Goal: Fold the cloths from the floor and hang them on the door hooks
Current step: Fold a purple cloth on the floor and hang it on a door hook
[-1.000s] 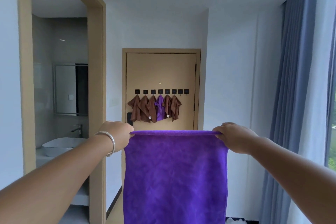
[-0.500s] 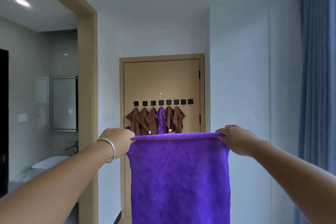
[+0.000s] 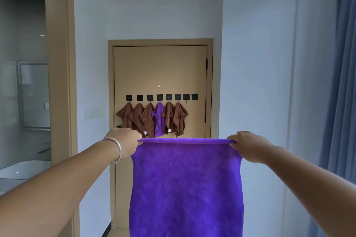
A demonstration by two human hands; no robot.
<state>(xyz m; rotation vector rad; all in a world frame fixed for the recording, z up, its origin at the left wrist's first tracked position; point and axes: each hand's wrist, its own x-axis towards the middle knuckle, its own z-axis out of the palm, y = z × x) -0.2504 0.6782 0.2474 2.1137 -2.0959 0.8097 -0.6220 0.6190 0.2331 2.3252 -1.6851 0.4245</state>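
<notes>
A: Grip?
B: Left hand [image 3: 126, 141] and right hand [image 3: 248, 145] each pinch a top corner of the purple cloth [image 3: 185, 188], arms out, top edge pulled taut between them. Cloth hangs straight down below both hands.
A: Anything cut off?
B: Cloth's bottom edge runs out of frame. Fingertips tucked behind the fabric, can't see them. Bracelet [image 3: 116, 149] on left wrist.
A: Surroundings?
B: Door [image 3: 159, 69] ahead, well apart, with a row of black hooks [image 3: 194, 97]. Five brown cloths [image 3: 135, 116] plus one hung purple cloth [image 3: 159, 119] fill six; two right hooks bare. Held cloth covers the door's lower part. Curtain [image 3: 341, 82] right, bathroom opening left.
</notes>
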